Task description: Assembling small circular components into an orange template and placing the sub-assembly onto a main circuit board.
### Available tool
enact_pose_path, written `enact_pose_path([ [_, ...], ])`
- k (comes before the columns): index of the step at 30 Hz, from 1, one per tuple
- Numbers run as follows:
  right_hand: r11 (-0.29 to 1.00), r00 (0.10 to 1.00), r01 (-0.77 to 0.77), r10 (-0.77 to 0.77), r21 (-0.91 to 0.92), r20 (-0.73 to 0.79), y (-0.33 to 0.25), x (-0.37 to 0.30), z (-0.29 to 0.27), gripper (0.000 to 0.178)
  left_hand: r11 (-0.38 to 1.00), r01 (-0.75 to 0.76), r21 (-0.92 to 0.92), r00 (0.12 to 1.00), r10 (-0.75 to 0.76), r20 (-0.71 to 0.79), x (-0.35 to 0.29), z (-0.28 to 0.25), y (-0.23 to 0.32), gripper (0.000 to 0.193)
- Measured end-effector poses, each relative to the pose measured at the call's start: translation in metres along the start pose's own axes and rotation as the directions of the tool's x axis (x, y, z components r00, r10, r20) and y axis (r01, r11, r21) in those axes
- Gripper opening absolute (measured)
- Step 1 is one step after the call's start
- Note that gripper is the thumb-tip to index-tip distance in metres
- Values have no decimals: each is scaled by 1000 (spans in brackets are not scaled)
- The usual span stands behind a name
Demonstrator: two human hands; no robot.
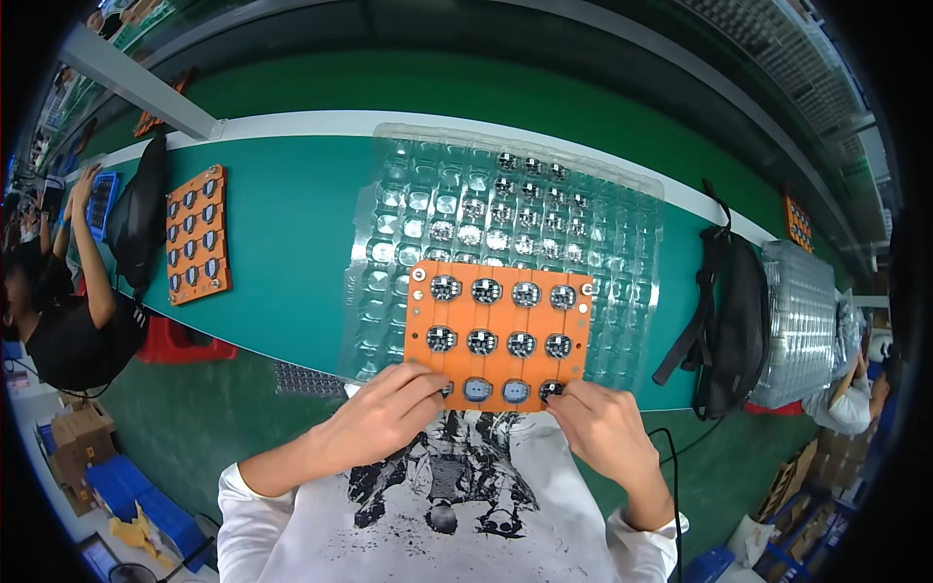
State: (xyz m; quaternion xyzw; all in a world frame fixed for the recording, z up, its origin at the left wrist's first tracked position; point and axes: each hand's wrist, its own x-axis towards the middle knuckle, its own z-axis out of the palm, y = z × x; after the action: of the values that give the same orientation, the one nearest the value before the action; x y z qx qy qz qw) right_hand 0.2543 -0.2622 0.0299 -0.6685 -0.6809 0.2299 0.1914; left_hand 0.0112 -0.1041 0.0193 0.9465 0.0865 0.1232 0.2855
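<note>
Orange plate (502, 317): squarely in front of the person, over the near part of the clear tray (373, 303); whether it rests there or is held up, I cannot tell. Clock directions below are taken from its middle.
Upper two rows: four round circuit boards (521, 343) in each, every one seated in its own recess.
Bottom row: two grey-blue pieces (477, 390) at about 6 o'clock, with a dark piece (552, 390) at the 5 o'clock corner.
Left hand (391, 406): at 8 o'clock, its grip close together over the lower left corner (the fingers cover most of that recess); whether it pinches anything, I cannot tell.
Right hand (604, 426): at 5 o'clock, thumb and finger brought near each other at the dark piece; pinching or only pressing, I cannot tell.
Clear tray: reaches past the plate toward 12 o'clock, with loose boards (530, 191) in its cups from 12 to 1.
Green table (282, 248): carries the tray, plus a second orange plate (200, 267) near 10 o'clock, filled with dark-and-pale pieces.
Black bags: one (139, 228) beyond that second plate, another (736, 325) at 3 o'clock, beside stacked clear trays (799, 321).
Co-worker (83, 325): at 9 o'clock, dark top, arm raised.
</note>
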Motion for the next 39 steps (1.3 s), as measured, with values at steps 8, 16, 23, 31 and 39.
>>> enact_pose_path([
  [8,1000,1000,4,-4,23,15,1,0,1,8,994,15,-108,985,-33,-168,-14,18,-8,23],
  [16,1000,1000,3,-3,26,15,0,0,0,8,1000,-13,-20,985,9,-173,-11,12,-5,22],
  [23,1000,1000,14,-15,-18,-3,-4,2,0,10,1000,22,-5,993,-23,-120,-13,10,-4,23],
  [31,989,998,61,-58,-137,25,-4,1,4,6,999,2,39,999,-5,52,0,-8,3,31],
  [39,1000,997,11,-11,1,70,2,7,-14,10,991,90,-101,994,-83,71,6,-9,0,18],
])
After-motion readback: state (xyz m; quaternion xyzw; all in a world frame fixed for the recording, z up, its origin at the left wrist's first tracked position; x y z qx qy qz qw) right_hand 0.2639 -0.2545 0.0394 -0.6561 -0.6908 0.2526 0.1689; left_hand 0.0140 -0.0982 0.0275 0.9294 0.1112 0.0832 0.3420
